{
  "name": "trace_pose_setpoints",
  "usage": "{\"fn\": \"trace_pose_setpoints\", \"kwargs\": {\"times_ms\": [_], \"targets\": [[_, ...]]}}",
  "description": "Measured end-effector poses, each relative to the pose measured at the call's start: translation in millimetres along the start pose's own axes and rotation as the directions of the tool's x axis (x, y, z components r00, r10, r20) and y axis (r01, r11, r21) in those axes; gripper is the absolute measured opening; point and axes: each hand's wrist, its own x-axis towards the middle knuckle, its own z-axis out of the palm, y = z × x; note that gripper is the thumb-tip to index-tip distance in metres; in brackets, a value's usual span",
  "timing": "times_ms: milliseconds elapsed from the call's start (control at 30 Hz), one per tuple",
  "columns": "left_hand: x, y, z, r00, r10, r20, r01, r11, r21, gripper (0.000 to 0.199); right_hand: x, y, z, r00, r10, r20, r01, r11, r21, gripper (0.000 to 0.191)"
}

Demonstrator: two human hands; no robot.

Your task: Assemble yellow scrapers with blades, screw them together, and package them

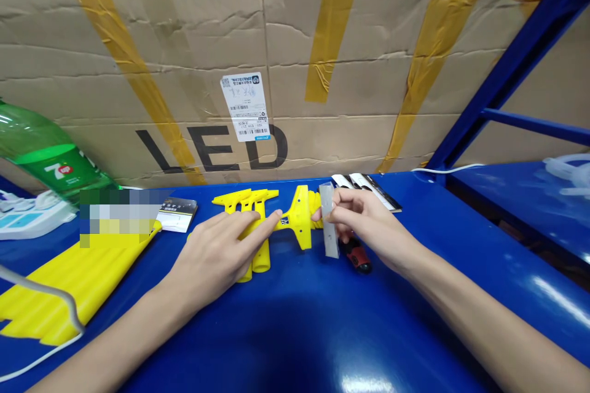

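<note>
My left hand [225,242] is wrapped round the handle of a yellow plastic tool [302,218], whose wide head points right. Between the thumb and fingers of my right hand [353,212] is a flat grey metal strip [329,221], upright beside the yellow head. Small yellow pieces show between the head and the strip, partly hidden. Two or more other yellow tools [262,255] lie beside and partly under my left hand. A red and black tool [358,256] rests just below my right hand.
Long yellow pieces [92,276] lie at left, with a grey cable [50,285] across them. Behind are a green bottle [59,166], a white power strip [34,218] and printed cards [180,215]. More cards [385,193] lie behind my right hand. A large cardboard box [295,31] stands at the back.
</note>
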Motion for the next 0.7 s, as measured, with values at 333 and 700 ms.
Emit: {"fn": "trace_pose_setpoints", "kwargs": {"times_ms": [333, 700], "targets": [[-1, 2, -0.5, 1.0, -0.007, 0.022, 0.008, 1.0, -0.023, 0.045, 2, 5, 4, 0.999, -0.022, 0.027, 0.019, 0.994, 0.105, 0.036], [0, 5, 1.6, 0.999, -0.049, 0.01, 0.05, 0.994, -0.1, 0.043, 6, 11, 4, 0.998, -0.026, -0.058, 0.026, 1.0, 0.003, 0.039]]}}
